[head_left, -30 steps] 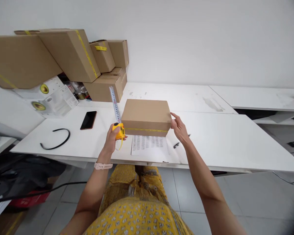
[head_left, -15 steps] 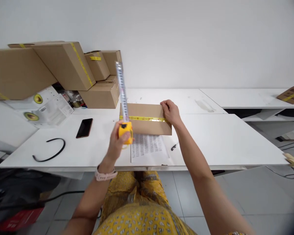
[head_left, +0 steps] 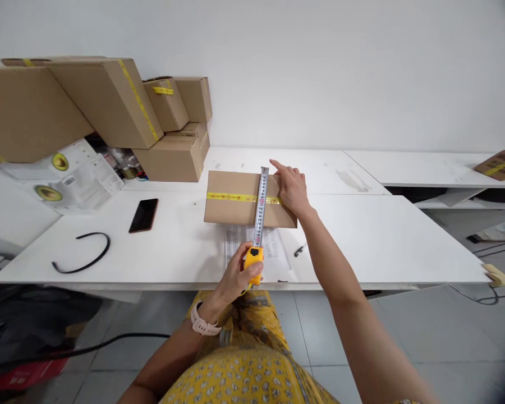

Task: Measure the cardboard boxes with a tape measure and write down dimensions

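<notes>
A cardboard box [head_left: 231,205] with a yellow tape stripe lies on the white table [head_left: 362,241]. My left hand [head_left: 238,275] grips a yellow tape measure [head_left: 253,259] near the table's front edge. Its white blade [head_left: 261,205] runs up across the box top to the far edge. My right hand [head_left: 291,186] rests on the right part of the box, the index finger stretched toward the blade's tip, the other fingers curled. A printed sheet [head_left: 256,252] lies under the box's near side.
Several stacked cardboard boxes [head_left: 109,106] stand at the back left, above printed white cartons [head_left: 73,179]. A black phone [head_left: 143,215] and a curved black band [head_left: 84,255] lie on the left. A pen [head_left: 299,251] sits right of the sheet. Another box [head_left: 499,164] is far right.
My left hand has moved right and toward me, laying the upright blade down across the box. The right hand shifted to the box's far edge by the blade tip.
</notes>
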The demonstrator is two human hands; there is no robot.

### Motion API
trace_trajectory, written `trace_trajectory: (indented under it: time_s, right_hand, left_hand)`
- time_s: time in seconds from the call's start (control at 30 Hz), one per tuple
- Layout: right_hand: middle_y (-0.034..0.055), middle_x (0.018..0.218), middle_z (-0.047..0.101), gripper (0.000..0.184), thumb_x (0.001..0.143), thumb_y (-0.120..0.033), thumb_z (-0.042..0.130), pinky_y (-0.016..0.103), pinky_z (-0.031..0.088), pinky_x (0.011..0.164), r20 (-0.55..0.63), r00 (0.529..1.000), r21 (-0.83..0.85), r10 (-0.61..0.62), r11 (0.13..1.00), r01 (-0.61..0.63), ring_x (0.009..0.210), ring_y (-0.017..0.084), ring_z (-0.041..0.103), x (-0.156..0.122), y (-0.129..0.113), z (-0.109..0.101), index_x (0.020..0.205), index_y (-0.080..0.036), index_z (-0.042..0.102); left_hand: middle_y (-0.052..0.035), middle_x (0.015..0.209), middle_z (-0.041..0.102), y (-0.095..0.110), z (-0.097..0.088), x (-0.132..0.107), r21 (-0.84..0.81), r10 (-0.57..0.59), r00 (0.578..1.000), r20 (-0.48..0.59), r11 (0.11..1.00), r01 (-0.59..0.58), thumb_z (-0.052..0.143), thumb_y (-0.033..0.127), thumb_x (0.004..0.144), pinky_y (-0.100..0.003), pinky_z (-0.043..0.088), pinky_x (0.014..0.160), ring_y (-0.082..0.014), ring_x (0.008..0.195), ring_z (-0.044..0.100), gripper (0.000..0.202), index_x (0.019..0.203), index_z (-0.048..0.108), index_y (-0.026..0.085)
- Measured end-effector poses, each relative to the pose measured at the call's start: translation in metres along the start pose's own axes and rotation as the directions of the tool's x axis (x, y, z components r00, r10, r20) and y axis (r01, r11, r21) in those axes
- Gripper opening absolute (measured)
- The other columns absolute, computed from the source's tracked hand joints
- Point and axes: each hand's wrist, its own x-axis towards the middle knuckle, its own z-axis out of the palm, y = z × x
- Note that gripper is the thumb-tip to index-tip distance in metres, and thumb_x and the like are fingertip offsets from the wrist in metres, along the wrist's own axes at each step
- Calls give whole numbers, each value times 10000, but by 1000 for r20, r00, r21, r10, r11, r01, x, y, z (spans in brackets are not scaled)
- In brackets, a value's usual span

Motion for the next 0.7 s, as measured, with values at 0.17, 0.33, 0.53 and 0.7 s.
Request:
trace_trajectory:
  time_s: [0.17,0.33,0.53,0.7]
  right_hand:
    - [104,1111,619,621,937,-84,335,461,370,889,19,999,-73,-26,997,28,1007,296,495,2,2,4,1446,-349,573]
    - [103,1125,606,516,966,-152,381,481,369,890,14,998,-64,-61,996,62,1028,304,480,4,8,8,1348,-367,653]
    - [104,1139,598,496,977,-183,390,508,365,921,27,999,-46,-46,998,47,1054,315,476,5,10,9,1352,-385,645]
    - [104,1155,594,489,981,-193,394,518,366,929,44,998,-48,-38,998,40,1066,322,476,5,10,9,1363,-385,633]
  left_hand:
    - [-1,990,598,-4,5,0,-6,-18,1000,4,1000,18,736,497,796,-261,563,606,-117,693,619,469,1151,544,260]
    - [3,950,576,-11,9,-1,-11,-40,999,13,999,40,738,506,797,-256,540,600,-120,684,603,470,1139,539,252]
    - [-14,1001,584,-22,7,5,17,-9,1000,3,1000,9,750,483,795,-281,551,677,-129,744,572,487,1156,532,240]
    - [-17,1003,578,-31,4,9,32,-7,1000,5,999,6,761,502,793,-302,562,716,-140,763,566,538,1207,529,248]
